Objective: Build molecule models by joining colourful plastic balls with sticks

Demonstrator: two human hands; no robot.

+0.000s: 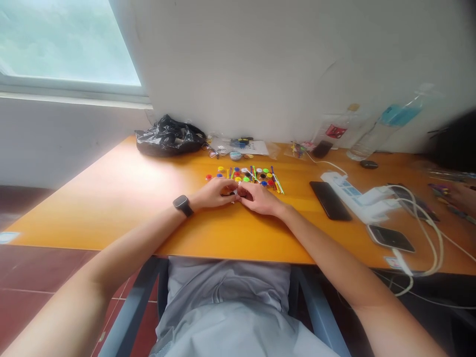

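Observation:
My left hand (214, 192), below a dark wrist watch (182, 205), meets my right hand (259, 197) over the wooden table. The fingers of both are curled together around something small, partly white and dark, that I cannot make out; most of it is hidden by the fingertips. Just beyond my hands lie several small round coloured pieces, among them a red one (208, 177), a yellow one (220, 169) and a green one (271, 170). Thin coloured plastic sticks (277, 179) lie among them, the nearest to my right hand slanting at the right end.
A black plastic bag (169, 136) sits at the back left. On the right are a dark phone (329, 200), a white power strip (347, 193) with cables, a second phone (390, 238) and a clear bottle (386, 124). Another person's hand (463, 196) shows at the far right.

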